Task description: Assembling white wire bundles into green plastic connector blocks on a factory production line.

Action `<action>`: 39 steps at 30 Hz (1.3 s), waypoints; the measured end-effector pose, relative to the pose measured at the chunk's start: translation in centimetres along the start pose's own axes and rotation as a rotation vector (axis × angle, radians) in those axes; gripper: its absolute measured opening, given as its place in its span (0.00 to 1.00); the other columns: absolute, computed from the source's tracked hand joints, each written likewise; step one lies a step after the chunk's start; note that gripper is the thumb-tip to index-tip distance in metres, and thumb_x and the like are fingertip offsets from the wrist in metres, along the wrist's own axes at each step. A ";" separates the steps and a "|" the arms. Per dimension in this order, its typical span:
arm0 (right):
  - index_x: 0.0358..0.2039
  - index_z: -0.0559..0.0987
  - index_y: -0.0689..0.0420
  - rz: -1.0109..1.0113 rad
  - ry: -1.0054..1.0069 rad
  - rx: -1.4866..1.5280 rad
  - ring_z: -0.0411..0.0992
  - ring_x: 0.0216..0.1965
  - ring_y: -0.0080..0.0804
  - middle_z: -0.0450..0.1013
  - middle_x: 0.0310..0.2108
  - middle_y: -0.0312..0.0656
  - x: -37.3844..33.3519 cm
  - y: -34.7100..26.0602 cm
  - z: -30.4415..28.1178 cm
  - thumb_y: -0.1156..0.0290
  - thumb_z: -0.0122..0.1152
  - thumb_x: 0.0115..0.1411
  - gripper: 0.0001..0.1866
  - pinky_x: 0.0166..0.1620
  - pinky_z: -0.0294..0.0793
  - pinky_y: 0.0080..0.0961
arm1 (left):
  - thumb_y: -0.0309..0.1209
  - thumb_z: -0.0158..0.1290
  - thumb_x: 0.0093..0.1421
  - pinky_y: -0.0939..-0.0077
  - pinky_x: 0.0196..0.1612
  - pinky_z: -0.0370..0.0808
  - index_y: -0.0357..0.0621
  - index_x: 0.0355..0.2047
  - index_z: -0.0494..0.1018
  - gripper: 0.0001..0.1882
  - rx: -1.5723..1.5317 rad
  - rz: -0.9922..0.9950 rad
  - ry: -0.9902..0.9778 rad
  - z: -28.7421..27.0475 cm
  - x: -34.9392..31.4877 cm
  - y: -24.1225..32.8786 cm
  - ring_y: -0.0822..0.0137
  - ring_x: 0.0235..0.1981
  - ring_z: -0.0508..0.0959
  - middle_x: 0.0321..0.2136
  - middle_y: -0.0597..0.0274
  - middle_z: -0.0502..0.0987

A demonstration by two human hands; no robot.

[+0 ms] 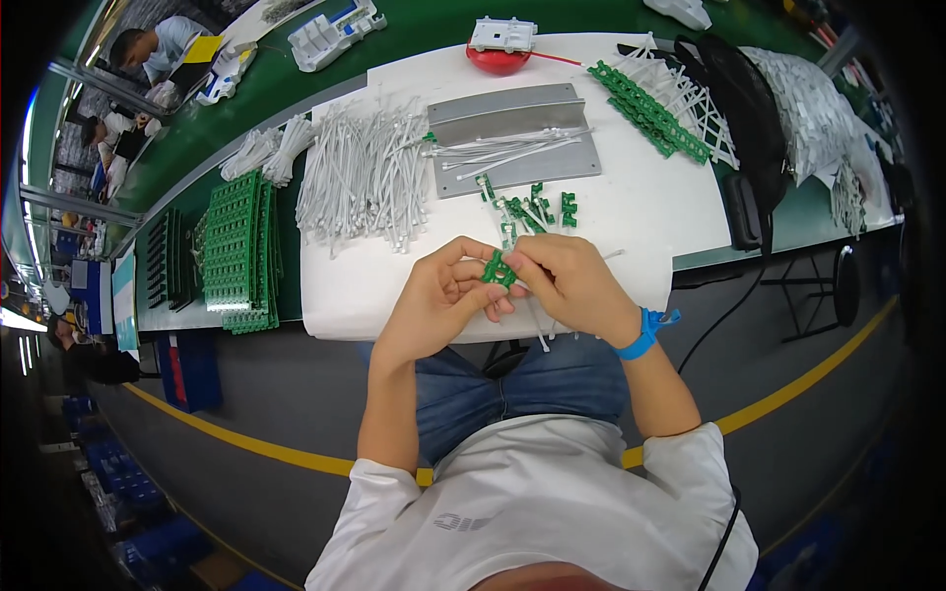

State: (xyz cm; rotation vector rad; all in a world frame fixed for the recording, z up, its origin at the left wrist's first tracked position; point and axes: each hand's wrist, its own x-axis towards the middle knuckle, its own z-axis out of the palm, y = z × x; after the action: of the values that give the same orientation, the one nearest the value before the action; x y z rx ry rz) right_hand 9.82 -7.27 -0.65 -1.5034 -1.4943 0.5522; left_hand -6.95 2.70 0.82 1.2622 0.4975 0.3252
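A small green circuit board [499,272] is held up between my two hands over the near edge of the white work surface. My left hand [440,297] is closed round its left side, with thumb and fingers bent. From the right, the thumb and fingers of my right hand [572,280] pinch at the board's upper right; whether they also hold a white lead there is hidden. Thin white leads [538,330] hang below the fingers. Just beyond my hands lies a loose group of small green boards [532,205] with white leads among them.
A pile of white leads [360,172] lies left of a grey metal fixture [512,113], which has more leads across it. Stacked green board panels [239,241] stand at far left. Green board strips [650,113] and a black bag [744,118] lie right. A red round object [498,61] sits at the back.
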 end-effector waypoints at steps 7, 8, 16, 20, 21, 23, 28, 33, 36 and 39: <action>0.26 0.73 0.62 0.090 -0.119 0.163 0.66 0.16 0.39 0.67 0.16 0.46 0.0 -0.3 -0.5 0.70 0.51 0.65 0.12 0.22 0.63 0.31 | 0.14 0.50 0.60 0.79 0.35 0.78 0.29 0.40 0.71 0.07 0.066 -0.010 -0.076 -0.4 0.2 -0.5 0.71 0.30 0.79 0.31 0.53 0.80; 0.26 0.73 0.62 0.089 -0.122 0.164 0.66 0.16 0.39 0.67 0.16 0.46 0.0 -0.1 -0.7 0.70 0.51 0.65 0.12 0.22 0.63 0.31 | 0.14 0.50 0.60 0.79 0.35 0.78 0.29 0.40 0.71 0.08 0.056 0.006 -0.115 -0.5 0.3 -0.5 0.71 0.30 0.79 0.31 0.53 0.80; 0.27 0.72 0.65 0.207 -0.161 0.510 0.57 0.19 0.19 0.66 0.15 0.37 -0.1 0.1 -0.7 0.66 0.44 0.70 0.18 0.23 0.58 0.23 | 0.14 0.50 0.59 0.80 0.33 0.77 0.29 0.37 0.72 0.05 0.033 -0.005 -0.117 -0.4 1.6 -1.0 0.72 0.27 0.78 0.28 0.53 0.80; 0.26 0.72 0.65 0.265 -0.144 0.463 0.59 0.20 0.18 0.67 0.16 0.35 -0.4 1.5 -0.2 0.65 0.44 0.71 0.19 0.24 0.60 0.20 | 0.14 0.50 0.60 0.80 0.33 0.76 0.29 0.37 0.72 0.05 0.026 -0.025 -0.142 -0.5 2.1 -1.4 0.71 0.26 0.78 0.28 0.53 0.80; 0.25 0.72 0.64 0.258 -0.145 0.517 0.59 0.20 0.17 0.65 0.16 0.33 -0.2 0.9 -0.4 0.65 0.43 0.71 0.20 0.24 0.59 0.20 | 0.14 0.50 0.60 0.80 0.33 0.76 0.29 0.37 0.72 0.05 0.028 -0.023 -0.142 -0.7 2.3 -1.6 0.71 0.26 0.78 0.28 0.53 0.80; 0.25 0.72 0.63 0.248 -0.146 0.568 0.59 0.20 0.16 0.64 0.16 0.32 -0.2 0.7 -0.5 0.64 0.43 0.71 0.20 0.24 0.59 0.19 | 0.15 0.50 0.60 0.79 0.33 0.77 0.29 0.37 0.72 0.04 0.034 -0.005 -0.150 -0.7 2.9 -1.5 0.70 0.27 0.79 0.29 0.52 0.80; 0.22 0.70 0.61 0.369 -0.026 0.594 0.53 0.21 0.12 0.61 0.17 0.28 0.2 0.9 -1.3 0.61 0.47 0.70 0.21 0.23 0.53 0.17 | 0.17 0.51 0.61 0.79 0.35 0.78 0.32 0.46 0.67 0.13 0.042 -0.062 -0.185 -1.1 3.0 0.6 0.70 0.30 0.80 0.30 0.52 0.80; 0.23 0.72 0.62 0.299 0.244 0.130 0.61 0.17 0.20 0.64 0.14 0.38 0.9 1.3 -2.8 0.61 0.53 0.67 0.20 0.21 0.60 0.24 | 0.19 0.54 0.61 0.81 0.32 0.76 0.36 0.49 0.63 0.17 0.309 -0.001 -0.059 -2.0 3.8 1.9 0.73 0.27 0.79 0.24 0.56 0.79; 0.26 0.71 0.62 0.261 0.397 -0.264 0.69 0.19 0.46 0.71 0.20 0.49 0.8 2.0 -1.9 0.60 0.62 0.60 0.17 0.23 0.66 0.38 | 0.23 0.57 0.60 0.82 0.29 0.74 0.37 0.47 0.63 0.18 0.464 0.072 0.123 -0.5 4.4 1.9 0.75 0.24 0.77 0.23 0.59 0.77; 0.28 0.72 0.62 0.324 0.497 -0.438 0.69 0.18 0.45 0.70 0.21 0.49 -0.9 1.7 -3.0 0.59 0.63 0.59 0.18 0.23 0.66 0.38 | 0.25 0.59 0.59 0.83 0.27 0.73 0.36 0.46 0.62 0.19 0.589 0.064 0.329 0.0 2.7 1.0 0.76 0.24 0.76 0.25 0.58 0.76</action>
State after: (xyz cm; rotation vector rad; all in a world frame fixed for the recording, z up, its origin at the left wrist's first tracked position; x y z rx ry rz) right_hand 13.04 -8.70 -0.89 -2.0607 -1.0222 0.0088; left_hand -4.64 4.30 1.28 1.8090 0.8772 0.4642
